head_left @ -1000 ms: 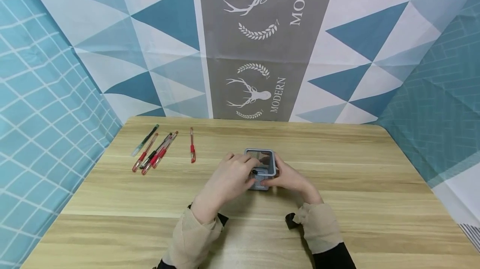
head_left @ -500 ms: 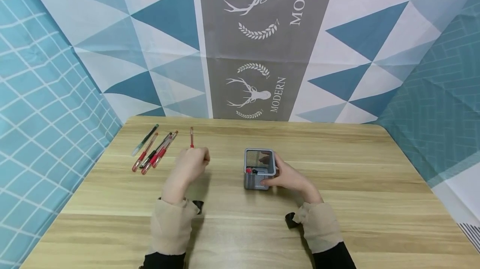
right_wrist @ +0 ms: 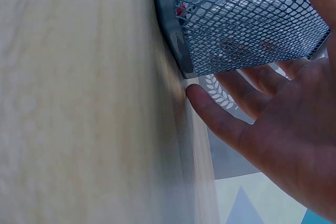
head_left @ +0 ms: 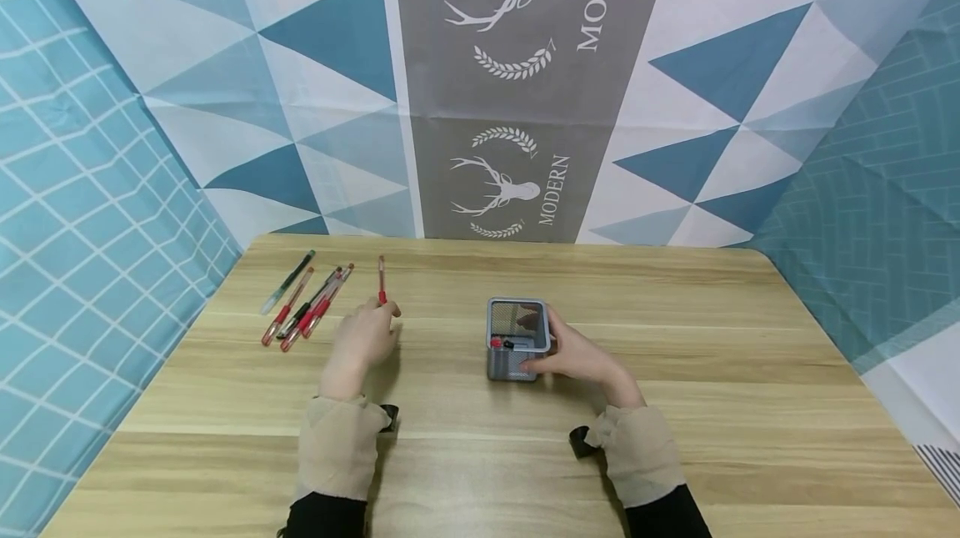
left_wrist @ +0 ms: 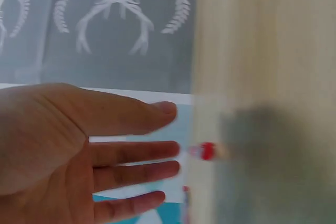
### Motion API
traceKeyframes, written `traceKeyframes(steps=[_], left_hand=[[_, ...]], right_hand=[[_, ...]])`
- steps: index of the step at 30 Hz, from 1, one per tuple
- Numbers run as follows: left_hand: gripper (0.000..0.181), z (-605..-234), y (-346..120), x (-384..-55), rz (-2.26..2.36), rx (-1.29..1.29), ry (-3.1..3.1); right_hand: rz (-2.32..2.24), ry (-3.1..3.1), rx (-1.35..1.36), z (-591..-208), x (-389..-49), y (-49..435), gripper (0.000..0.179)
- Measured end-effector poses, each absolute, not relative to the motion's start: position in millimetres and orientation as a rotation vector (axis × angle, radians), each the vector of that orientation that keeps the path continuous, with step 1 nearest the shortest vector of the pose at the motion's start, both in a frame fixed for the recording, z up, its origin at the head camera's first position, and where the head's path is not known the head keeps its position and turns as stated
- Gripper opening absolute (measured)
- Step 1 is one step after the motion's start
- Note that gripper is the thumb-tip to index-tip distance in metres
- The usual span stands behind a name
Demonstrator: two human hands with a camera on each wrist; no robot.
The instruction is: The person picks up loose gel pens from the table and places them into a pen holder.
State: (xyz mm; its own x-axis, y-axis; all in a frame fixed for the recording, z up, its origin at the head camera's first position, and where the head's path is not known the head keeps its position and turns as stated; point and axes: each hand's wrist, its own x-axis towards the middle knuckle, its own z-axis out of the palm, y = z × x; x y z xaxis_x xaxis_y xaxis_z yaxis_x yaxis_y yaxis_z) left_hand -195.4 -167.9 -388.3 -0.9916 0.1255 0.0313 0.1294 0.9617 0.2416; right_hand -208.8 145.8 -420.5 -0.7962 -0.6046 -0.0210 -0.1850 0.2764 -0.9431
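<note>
A grey mesh pen holder (head_left: 501,365) stands upright on the wooden table, with a red and a black pen end showing inside. My right hand (head_left: 581,354) grips its right side, thumb on the front; in the right wrist view several fingers pass behind the mesh (right_wrist: 241,30). My left hand (head_left: 363,339) is over the table by a single red gel pen (head_left: 382,278), whose lower part it hides in the head view. In the left wrist view its fingers (left_wrist: 136,171) are straight, thumb apart, nothing between them; the pen's red part (left_wrist: 208,151) shows just beyond the fingertips.
Further left lies a loose group of several pens: red pens (head_left: 279,323), a black one (head_left: 300,314) and a dark green one with a clear cap (head_left: 291,278). A patterned cloth backdrop (head_left: 495,179) rises behind the table's far edge (head_left: 660,250).
My left hand has moved from the pen holder leftward to the single red pen, then slightly lower and left, its fingers opening. A red pen end now shows in the holder. The right hand has stayed put.
</note>
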Motion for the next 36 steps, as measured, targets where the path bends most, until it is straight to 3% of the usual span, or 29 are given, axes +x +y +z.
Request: traceKeyframes(steps=[14, 36], left_hand=[[0.033, -405, -169, -199, -0.459, -0.028, -3.196], [0.009, -405, -176, -197, -0.512, 0.010, -3.101]], right_hand=[[-1.531, 2.182, -0.732, -419, -210, 147, 0.088], [-1.501, 2.195, -0.710, -425, -210, 147, 0.088]])
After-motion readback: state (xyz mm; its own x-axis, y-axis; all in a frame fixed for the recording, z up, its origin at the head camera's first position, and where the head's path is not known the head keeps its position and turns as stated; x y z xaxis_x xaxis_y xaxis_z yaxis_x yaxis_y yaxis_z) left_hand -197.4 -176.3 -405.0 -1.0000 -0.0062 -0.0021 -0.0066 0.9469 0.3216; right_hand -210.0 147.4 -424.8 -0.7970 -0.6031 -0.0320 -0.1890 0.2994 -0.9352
